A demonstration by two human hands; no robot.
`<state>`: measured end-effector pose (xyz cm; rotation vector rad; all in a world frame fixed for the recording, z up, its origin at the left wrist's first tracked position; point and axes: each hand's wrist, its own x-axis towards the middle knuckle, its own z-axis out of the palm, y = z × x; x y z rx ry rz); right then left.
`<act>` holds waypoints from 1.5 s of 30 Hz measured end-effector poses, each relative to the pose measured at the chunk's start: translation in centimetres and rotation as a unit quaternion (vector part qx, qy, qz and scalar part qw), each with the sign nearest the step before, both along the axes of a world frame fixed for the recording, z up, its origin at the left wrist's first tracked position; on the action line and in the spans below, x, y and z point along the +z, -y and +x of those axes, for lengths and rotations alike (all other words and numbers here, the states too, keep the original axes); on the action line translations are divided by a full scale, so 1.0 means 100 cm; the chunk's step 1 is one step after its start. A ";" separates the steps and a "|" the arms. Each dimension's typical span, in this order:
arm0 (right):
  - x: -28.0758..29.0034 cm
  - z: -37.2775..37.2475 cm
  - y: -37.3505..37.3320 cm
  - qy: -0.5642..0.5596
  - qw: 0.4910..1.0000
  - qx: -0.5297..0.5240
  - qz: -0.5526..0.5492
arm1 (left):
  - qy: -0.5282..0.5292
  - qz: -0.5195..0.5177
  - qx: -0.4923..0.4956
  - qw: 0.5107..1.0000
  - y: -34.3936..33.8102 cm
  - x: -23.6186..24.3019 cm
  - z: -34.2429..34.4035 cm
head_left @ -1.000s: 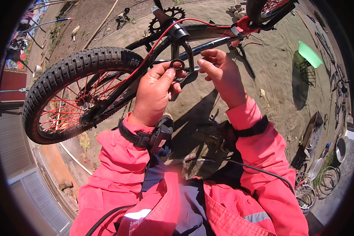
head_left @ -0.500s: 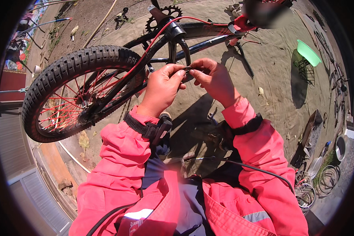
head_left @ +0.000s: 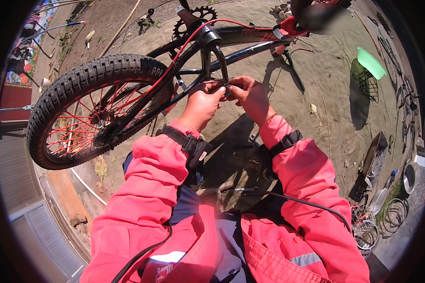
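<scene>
A black bicycle frame (head_left: 250, 35) with red cables lies across the far side in front of me. From its bottom bracket a black crank arm (head_left: 219, 59) bends toward me, and my hands meet at its near end. My left hand (head_left: 204, 101) is closed, thumb and fingers pinching a small dark part at the arm's tip. My right hand (head_left: 251, 96) pinches at the same spot from the right. The part is mostly hidden by my fingertips, so I cannot tell its kind. To the left stands the fat-tyred wheel (head_left: 52, 101) with red spokes.
A toothed chainring (head_left: 193, 21) sits beyond the bottom bracket. On the tan ground sheet (head_left: 330, 113) at right are a green plastic basin (head_left: 370, 63) and a black wire basket (head_left: 367, 87). A wrench (head_left: 243, 190) lies near my legs. Wire baskets and coils crowd the right edge.
Both hands have moved slightly, bringing the small dark part up against the tip of the crank arm. My forearms have drawn closer together. The frame and wheel hardly differ.
</scene>
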<state>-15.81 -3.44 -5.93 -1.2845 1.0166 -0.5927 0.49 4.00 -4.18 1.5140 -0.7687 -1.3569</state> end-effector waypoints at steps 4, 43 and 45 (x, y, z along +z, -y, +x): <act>-0.018 0.002 -0.001 0.018 0.998 -0.028 0.053 | -0.003 -0.001 0.009 1.000 0.005 -0.017 0.000; -0.040 0.006 0.013 0.025 0.997 -0.071 -0.005 | 0.190 -0.055 0.029 0.980 0.036 -0.053 -0.004; -0.039 0.006 0.013 0.003 0.997 -0.074 -0.030 | 0.188 -0.050 0.031 0.980 0.037 -0.054 -0.005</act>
